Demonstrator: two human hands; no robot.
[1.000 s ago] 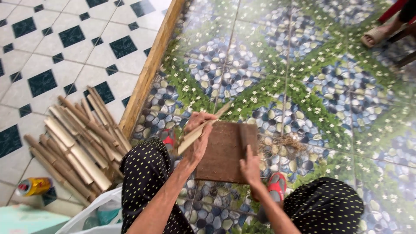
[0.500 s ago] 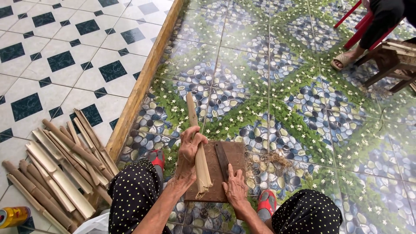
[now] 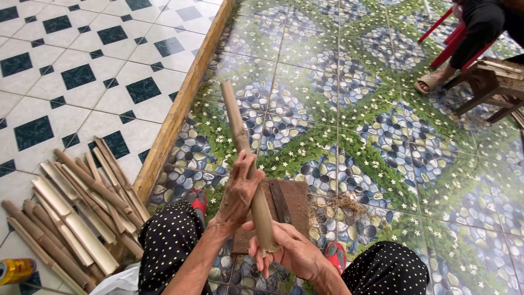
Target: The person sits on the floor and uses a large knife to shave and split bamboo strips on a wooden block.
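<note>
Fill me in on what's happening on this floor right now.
A person sits low over a wooden board on the patterned tile floor. The left hand and right hand both grip a long bamboo stick, angled away over the board. A pile of split bamboo pieces lies at their left. Another person's sandalled foot shows top right.

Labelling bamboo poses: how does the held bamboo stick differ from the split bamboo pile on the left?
The bamboo stick is one piece, gripped by the left hand and right hand, angled over the wooden board. The split bamboo pile is many pieces lying loose on the white tiles, untouched. Both are tan bamboo lengths.
</note>
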